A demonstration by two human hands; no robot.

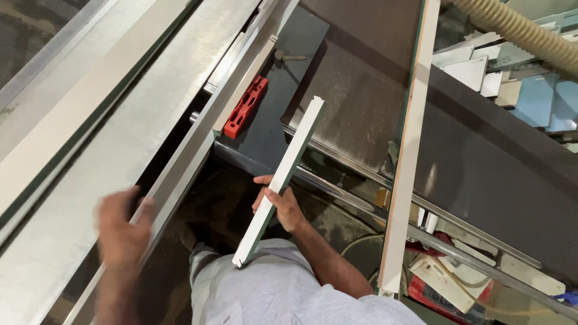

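Observation:
My right hand point(280, 204) grips a long narrow white strip point(298, 144) with a dark green edge, held slanting from near my chest up toward the dark machine table point(361, 90). My left hand point(120, 232) is blurred and hovers over the edge of the long metal sliding table point(108, 156); it holds nothing that I can see, and its fingers look loosely spread.
A red plastic block point(245, 107) lies on the grey machine surface beside the sliding table. A tall white board point(409, 144) stands on edge to the right. A beige ribbed dust hose point(518, 33) runs across the top right, over stacked board offcuts point(524, 84). Scraps lie below the rails point(445, 277).

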